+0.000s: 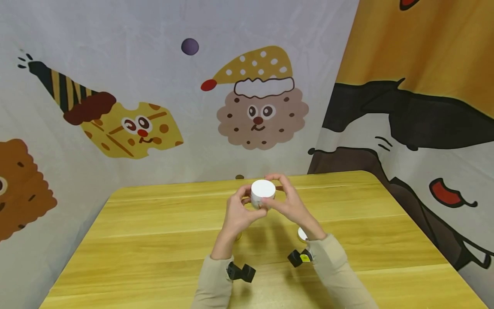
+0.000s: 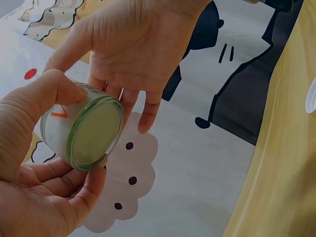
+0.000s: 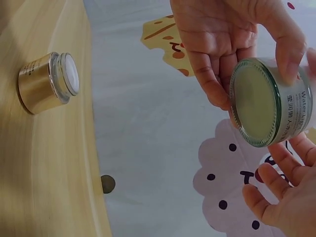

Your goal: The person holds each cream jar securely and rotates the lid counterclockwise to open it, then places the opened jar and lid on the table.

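Observation:
A squat glass cream jar (image 1: 263, 195) with a white lid is held above the table. My left hand (image 1: 237, 211) grips its body, thumb on one side and fingers on the other. The jar tilts so that its pale green glass base (image 2: 98, 132) shows in the left wrist view; the printed label (image 3: 295, 106) appears in the right wrist view. My right hand (image 1: 289, 204) spans the lid end with thumb in front and index finger behind. Its other fingers (image 2: 149, 111) hang loosely away from the jar. The jar hides part of the right hand's contact.
On the wooden table (image 1: 154, 240) stands a gold jar (image 3: 38, 85) with a white inner top, mostly hidden by my left hand in the head view. A white round piece (image 1: 302, 234) lies beside my right wrist. Cartoon-printed cloth (image 1: 154, 51) hangs behind the table.

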### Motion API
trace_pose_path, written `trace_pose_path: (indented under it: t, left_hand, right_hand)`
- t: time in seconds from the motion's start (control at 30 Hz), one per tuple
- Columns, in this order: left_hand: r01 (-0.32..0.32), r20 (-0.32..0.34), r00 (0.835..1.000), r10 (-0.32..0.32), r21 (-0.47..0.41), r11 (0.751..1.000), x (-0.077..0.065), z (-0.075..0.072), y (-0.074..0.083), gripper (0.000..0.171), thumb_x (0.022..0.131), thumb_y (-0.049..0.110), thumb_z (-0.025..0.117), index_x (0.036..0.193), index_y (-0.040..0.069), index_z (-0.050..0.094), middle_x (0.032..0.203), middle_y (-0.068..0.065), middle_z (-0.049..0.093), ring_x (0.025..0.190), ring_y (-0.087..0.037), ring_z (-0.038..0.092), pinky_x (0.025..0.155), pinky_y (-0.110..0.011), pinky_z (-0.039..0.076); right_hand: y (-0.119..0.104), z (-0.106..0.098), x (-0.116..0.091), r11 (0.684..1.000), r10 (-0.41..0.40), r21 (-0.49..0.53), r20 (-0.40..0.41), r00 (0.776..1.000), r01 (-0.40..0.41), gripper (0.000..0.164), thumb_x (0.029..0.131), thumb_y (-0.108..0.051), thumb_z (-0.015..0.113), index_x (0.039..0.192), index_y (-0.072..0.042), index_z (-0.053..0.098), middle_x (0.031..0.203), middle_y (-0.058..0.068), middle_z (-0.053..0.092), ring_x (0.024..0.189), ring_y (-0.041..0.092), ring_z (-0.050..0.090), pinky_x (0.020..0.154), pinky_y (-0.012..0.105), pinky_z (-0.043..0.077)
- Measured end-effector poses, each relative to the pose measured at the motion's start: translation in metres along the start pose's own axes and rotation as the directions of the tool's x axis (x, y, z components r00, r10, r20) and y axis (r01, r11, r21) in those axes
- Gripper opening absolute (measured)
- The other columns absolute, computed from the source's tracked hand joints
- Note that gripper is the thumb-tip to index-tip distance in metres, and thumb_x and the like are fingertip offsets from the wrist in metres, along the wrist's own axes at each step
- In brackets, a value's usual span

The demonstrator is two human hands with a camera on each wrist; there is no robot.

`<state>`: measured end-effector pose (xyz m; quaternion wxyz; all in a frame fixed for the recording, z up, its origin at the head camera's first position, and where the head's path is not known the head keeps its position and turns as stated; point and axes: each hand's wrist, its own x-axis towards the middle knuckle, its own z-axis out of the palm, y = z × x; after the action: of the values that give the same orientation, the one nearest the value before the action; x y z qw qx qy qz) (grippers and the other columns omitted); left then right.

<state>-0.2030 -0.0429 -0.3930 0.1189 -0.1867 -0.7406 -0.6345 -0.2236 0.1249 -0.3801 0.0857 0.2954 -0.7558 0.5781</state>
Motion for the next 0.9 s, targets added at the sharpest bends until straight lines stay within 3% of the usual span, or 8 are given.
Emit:
trace_pose_path:
  t: [0.23, 0.4, 0.63, 0.77, 0.9]
  left_hand:
    - [-0.009, -0.001, 1.0, 0.009, -0.008, 1.0, -0.0002, 0.0, -0.0002, 0.049, 0.068, 0.004, 0.076, 0.113, -0.004, 0.059, 0.105, -0.015, 0.061, 0.094, -0.023, 0.054, 0.083, -0.039, 0.05]
    - [-0.005, 0.002, 1.0, 0.005, 0.01, 1.0, -0.0012, 0.0001, -0.0009, 0.046, 0.069, 0.003, 0.075, 0.112, -0.003, 0.059, 0.104, -0.015, 0.061, 0.093, -0.023, 0.054, 0.082, -0.039, 0.05]
    - [0.004, 0.005, 1.0, -0.004, 0.005, 1.0, -0.0012, 0.0001, -0.0006, 0.048, 0.068, 0.003, 0.075, 0.114, -0.004, 0.059, 0.106, -0.016, 0.061, 0.095, -0.024, 0.054, 0.084, -0.041, 0.049]
    - [0.006, 0.006, 1.0, -0.006, 0.009, 1.0, -0.001, -0.0001, -0.0002, 0.048, 0.068, 0.004, 0.076, 0.113, -0.004, 0.059, 0.106, -0.015, 0.061, 0.095, -0.024, 0.054, 0.084, -0.041, 0.049]
    - [0.002, 0.004, 1.0, -0.002, 0.013, 1.0, -0.0004, 0.0001, -0.0004, 0.048, 0.068, 0.003, 0.076, 0.112, -0.004, 0.059, 0.105, -0.015, 0.061, 0.094, -0.023, 0.054, 0.083, -0.04, 0.05]
  right_hand:
    - [0.0015, -0.0007, 0.0006, 0.999, -0.052, -0.013, -0.006, 0.999, 0.052, 0.042, 0.08, -0.004, 0.067, 0.12, 0.002, 0.056, 0.127, 0.017, 0.048, 0.117, 0.026, 0.04, 0.092, 0.051, 0.034]
    - [0.0028, -0.0013, 0.0006, 0.996, -0.085, -0.01, 0.041, 0.996, 0.085, 0.044, 0.086, -0.007, 0.06, 0.127, 0.007, 0.051, 0.129, 0.021, 0.045, 0.114, 0.026, 0.041, 0.091, 0.046, 0.037]
    - [0.0029, -0.0007, -0.001, 0.999, -0.045, 0.012, 0.022, 0.999, 0.044, 0.053, 0.085, -0.018, 0.063, 0.13, 0.003, 0.044, 0.134, 0.021, 0.043, 0.124, 0.03, 0.035, 0.095, 0.053, 0.031]
    - [0.0042, -0.0007, -0.0005, 1.0, -0.029, 0.009, -0.004, 1.0, 0.029, 0.047, 0.082, -0.017, 0.069, 0.121, 0.0, 0.051, 0.128, 0.021, 0.046, 0.121, 0.028, 0.037, 0.094, 0.055, 0.031]
    - [0.0043, -0.0021, 0.0007, 0.998, -0.056, -0.014, 0.001, 0.998, 0.056, 0.041, 0.083, -0.011, 0.066, 0.12, 0.001, 0.056, 0.127, 0.018, 0.048, 0.119, 0.026, 0.039, 0.093, 0.054, 0.033]
